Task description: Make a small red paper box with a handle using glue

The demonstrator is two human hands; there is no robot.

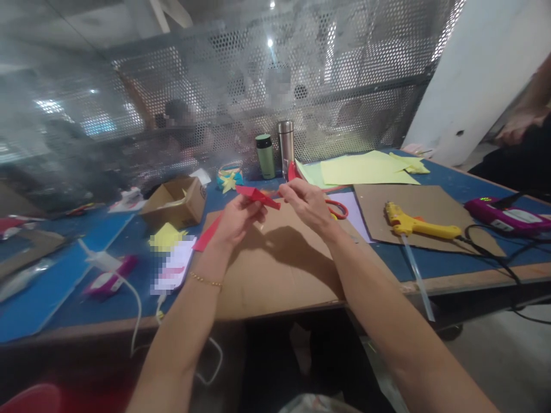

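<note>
My left hand (241,217) is closed on a small folded piece of red paper (252,193), held above the brown cardboard sheet (275,275). Just right of the paper's tip, my right hand (305,202) is closed in a pinch; what its fingertips hold, if anything, is too small to make out. Another strip of red paper (206,236) lies beside my left wrist, partly covered by it. Beyond my right hand shows a red loop handle (340,210), probably of scissors, lying by a pale sheet (350,207).
A yellow glue gun (424,226) rests on cardboard at right, its clear stick over the table edge. Yellow paper (365,169), a green tumbler (266,158) and a steel flask (286,140) stand behind. At left are a cardboard box (176,209) and white cables (136,304).
</note>
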